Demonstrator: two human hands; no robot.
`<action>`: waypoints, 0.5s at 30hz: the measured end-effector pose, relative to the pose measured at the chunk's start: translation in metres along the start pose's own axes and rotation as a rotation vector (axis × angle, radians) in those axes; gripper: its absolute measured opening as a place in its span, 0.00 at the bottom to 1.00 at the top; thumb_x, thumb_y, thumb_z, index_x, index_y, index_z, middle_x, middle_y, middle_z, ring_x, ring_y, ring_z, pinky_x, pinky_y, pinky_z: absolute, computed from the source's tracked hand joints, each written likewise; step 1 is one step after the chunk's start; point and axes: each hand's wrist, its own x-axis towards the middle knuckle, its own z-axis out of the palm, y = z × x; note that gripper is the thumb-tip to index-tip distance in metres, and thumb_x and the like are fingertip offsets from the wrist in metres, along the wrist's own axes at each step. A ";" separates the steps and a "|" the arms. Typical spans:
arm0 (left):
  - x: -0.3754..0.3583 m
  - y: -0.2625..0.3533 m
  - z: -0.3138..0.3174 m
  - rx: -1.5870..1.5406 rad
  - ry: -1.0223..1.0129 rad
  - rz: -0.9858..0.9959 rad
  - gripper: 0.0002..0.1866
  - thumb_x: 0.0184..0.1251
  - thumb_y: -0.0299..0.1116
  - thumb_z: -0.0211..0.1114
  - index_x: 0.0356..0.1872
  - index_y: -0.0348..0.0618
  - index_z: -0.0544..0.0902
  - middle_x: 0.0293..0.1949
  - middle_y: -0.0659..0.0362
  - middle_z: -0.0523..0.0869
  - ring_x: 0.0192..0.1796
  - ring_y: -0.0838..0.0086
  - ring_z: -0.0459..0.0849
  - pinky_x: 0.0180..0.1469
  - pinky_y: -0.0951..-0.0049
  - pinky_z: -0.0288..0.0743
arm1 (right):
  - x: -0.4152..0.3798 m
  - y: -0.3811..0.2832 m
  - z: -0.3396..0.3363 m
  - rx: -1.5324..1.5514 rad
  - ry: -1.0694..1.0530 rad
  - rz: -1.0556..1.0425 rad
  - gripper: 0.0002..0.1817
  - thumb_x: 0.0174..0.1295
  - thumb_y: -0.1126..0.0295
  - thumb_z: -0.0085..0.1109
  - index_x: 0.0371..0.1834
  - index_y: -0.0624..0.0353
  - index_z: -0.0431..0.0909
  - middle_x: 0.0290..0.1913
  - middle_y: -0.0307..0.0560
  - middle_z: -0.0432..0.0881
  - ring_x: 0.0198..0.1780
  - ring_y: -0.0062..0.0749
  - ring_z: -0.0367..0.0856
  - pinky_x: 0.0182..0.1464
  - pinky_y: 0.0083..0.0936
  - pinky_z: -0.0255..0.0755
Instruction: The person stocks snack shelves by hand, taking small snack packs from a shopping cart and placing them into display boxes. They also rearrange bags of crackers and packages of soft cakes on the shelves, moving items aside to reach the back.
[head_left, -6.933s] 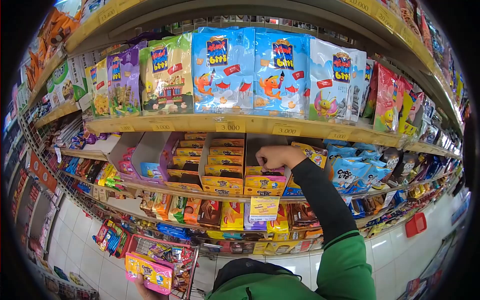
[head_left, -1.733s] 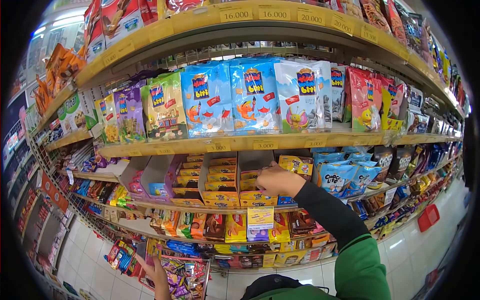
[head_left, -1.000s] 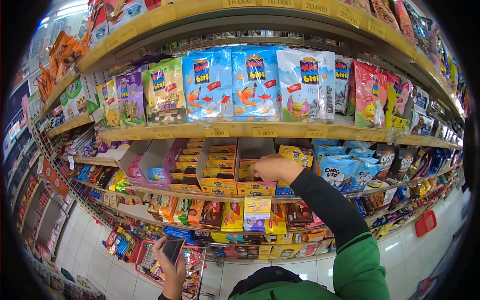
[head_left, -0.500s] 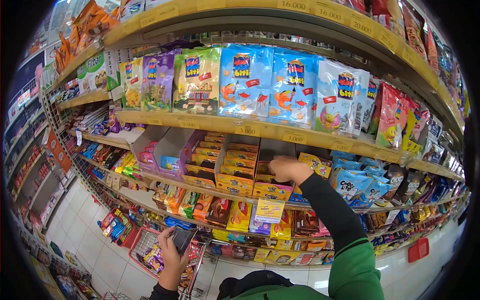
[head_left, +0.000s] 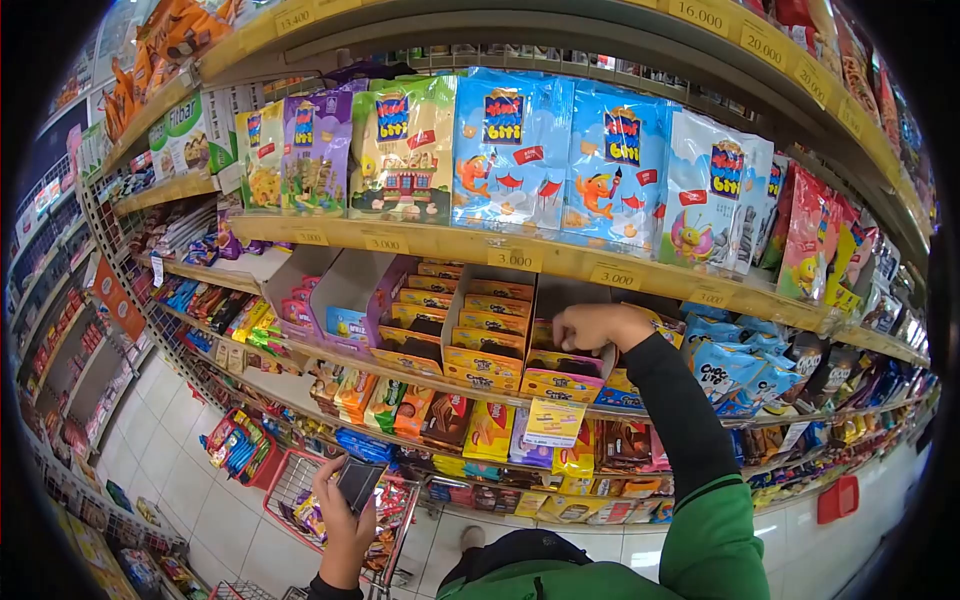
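My right hand (head_left: 590, 328) reaches into an orange and pink snack box (head_left: 562, 384) on the middle shelf. Its fingers are curled down, and what they hold, if anything, is hidden. Left of it stand boxes with rows of orange packets (head_left: 487, 345). Blue Choco Lito bags (head_left: 722, 370) hang to its right. Low in the view, my left hand (head_left: 343, 510) is wrapped round a dark flat phone-like device (head_left: 360, 484), above a red-rimmed shopping cart (head_left: 290, 480) with snack packs inside.
Blue, green and white snack bags (head_left: 510, 150) line the shelf above, behind a yellow price rail (head_left: 440, 243). A red basket (head_left: 255, 462) of packets is at lower left. Another red basket (head_left: 838, 499) lies on the tiled floor at right.
The shelves appear slightly larger and shifted in the view. My right hand has moved a little right and up, still at the box. My left hand keeps the dark device.
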 end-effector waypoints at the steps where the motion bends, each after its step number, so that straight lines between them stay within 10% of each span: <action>1: 0.001 0.002 -0.002 0.003 -0.003 -0.008 0.23 0.39 0.17 0.58 0.43 0.30 0.66 0.47 0.44 0.66 0.50 0.53 0.66 0.52 0.63 0.61 | 0.001 0.000 0.001 0.037 0.076 0.060 0.11 0.50 0.74 0.50 0.38 0.62 0.72 0.33 0.53 0.76 0.25 0.37 0.77 0.24 0.30 0.69; 7: 0.004 0.000 -0.002 -0.151 0.079 -0.210 0.20 0.45 0.19 0.55 0.44 0.32 0.68 0.46 0.45 0.66 0.51 0.56 0.66 0.53 0.64 0.60 | 0.007 -0.017 -0.004 -0.098 0.100 0.330 0.11 0.50 0.74 0.47 0.36 0.66 0.70 0.33 0.56 0.76 0.25 0.39 0.77 0.23 0.30 0.70; 15: -0.007 -0.027 0.005 -0.132 0.050 -0.311 0.15 0.54 0.27 0.55 0.43 0.32 0.69 0.46 0.46 0.66 0.48 0.57 0.67 0.50 0.62 0.60 | 0.030 0.010 0.013 -0.342 0.209 0.092 0.06 0.46 0.73 0.51 0.27 0.61 0.74 0.32 0.54 0.76 0.36 0.44 0.75 0.37 0.32 0.68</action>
